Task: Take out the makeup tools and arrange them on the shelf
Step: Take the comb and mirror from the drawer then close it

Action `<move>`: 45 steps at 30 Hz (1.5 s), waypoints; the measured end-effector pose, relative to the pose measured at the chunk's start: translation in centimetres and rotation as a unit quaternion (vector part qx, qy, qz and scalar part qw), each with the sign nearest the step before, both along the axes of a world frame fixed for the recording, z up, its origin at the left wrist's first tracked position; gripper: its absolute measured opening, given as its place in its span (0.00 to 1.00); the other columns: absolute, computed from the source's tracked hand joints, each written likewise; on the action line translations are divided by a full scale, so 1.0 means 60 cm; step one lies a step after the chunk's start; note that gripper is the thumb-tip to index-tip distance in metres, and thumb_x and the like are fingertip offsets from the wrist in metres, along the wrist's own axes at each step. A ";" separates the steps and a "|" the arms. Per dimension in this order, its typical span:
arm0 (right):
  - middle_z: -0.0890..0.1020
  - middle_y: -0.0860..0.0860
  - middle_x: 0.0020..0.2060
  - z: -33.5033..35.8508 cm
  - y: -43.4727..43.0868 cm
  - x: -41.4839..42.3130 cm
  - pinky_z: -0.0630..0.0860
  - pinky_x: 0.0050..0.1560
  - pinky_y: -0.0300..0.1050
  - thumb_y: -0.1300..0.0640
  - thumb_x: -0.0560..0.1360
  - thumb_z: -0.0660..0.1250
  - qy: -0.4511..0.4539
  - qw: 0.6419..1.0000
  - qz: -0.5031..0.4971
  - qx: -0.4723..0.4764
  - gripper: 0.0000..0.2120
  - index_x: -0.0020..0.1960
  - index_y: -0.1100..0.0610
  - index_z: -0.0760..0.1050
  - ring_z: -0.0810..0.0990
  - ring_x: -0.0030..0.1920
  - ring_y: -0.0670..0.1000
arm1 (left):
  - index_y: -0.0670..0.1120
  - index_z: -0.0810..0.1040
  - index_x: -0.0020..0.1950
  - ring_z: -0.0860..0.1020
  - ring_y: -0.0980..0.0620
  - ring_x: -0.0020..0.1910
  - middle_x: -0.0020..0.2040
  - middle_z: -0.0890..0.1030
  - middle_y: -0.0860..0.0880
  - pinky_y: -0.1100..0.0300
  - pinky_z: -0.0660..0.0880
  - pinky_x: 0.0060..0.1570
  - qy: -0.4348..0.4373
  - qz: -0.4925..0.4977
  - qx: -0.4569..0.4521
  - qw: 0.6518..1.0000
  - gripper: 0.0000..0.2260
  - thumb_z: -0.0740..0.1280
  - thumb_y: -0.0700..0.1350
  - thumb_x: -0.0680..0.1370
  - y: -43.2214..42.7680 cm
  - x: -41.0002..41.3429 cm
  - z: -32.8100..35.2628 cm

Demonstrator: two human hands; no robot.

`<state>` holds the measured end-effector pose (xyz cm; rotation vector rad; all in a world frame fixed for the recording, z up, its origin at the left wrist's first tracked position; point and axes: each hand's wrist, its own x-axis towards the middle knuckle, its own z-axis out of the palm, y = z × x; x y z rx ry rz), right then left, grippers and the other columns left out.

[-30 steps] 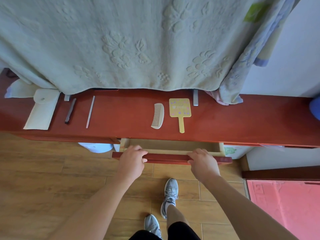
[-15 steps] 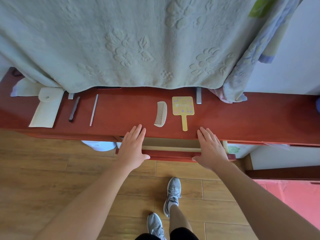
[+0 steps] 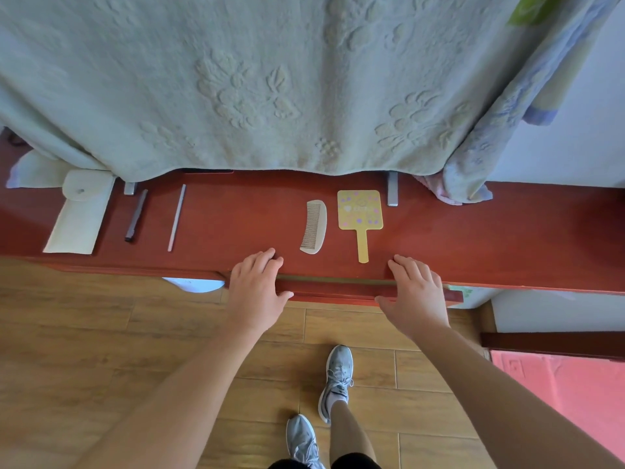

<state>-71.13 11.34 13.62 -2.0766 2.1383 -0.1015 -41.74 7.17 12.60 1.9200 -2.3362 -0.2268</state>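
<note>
On the red wooden shelf point(image 3: 473, 231) lie a cream pouch point(image 3: 79, 218), a dark pencil point(image 3: 136, 215), a thin pale stick point(image 3: 177, 217), a cream comb point(image 3: 314, 226) and a yellow hand mirror point(image 3: 360, 214). Below the shelf edge the red drawer front point(image 3: 334, 292) is almost fully pushed in. My left hand point(image 3: 257, 292) and my right hand point(image 3: 414, 294) rest flat against the drawer front, fingers spread over the shelf edge, holding nothing.
A pale green embossed blanket point(image 3: 253, 82) hangs over the back of the shelf. Blue patterned cloth point(image 3: 480, 164) hangs at the right by a white wall. Wooden floor point(image 3: 101, 333) and my grey shoes point(image 3: 334, 380) are below; a pink mat point(image 3: 568, 394) lies at right.
The drawer went from open to nearly closed. My hands let go of its top edge, flattened, and pushed it in toward the shelf.
</note>
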 end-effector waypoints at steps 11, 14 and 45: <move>0.80 0.55 0.56 -0.049 -0.012 0.013 0.70 0.53 0.57 0.54 0.68 0.76 0.011 0.990 -0.036 -0.136 0.17 0.54 0.59 0.78 0.76 0.57 0.58 | 0.44 0.80 0.47 0.77 0.42 0.52 0.52 0.81 0.46 0.47 0.74 0.50 0.005 0.015 -0.123 0.992 0.18 0.80 0.51 0.64 -0.022 -0.019 -0.034; 0.80 0.54 0.55 -0.054 -0.014 0.014 0.69 0.53 0.57 0.55 0.67 0.76 0.013 0.990 -0.038 -0.134 0.17 0.53 0.59 0.78 0.76 0.56 0.59 | 0.44 0.80 0.46 0.77 0.42 0.50 0.52 0.81 0.46 0.47 0.74 0.50 0.001 0.020 -0.117 0.993 0.17 0.79 0.50 0.65 -0.023 -0.023 -0.034; 0.69 0.51 0.70 0.267 0.088 0.103 0.59 0.72 0.48 0.42 0.78 0.59 -0.062 0.996 -0.050 -0.036 0.27 0.72 0.57 0.65 0.63 0.72 0.53 | 0.46 0.65 0.76 0.62 0.49 0.77 0.77 0.65 0.47 0.52 0.60 0.74 0.039 -0.016 0.023 0.999 0.28 0.59 0.60 0.81 0.090 0.003 0.252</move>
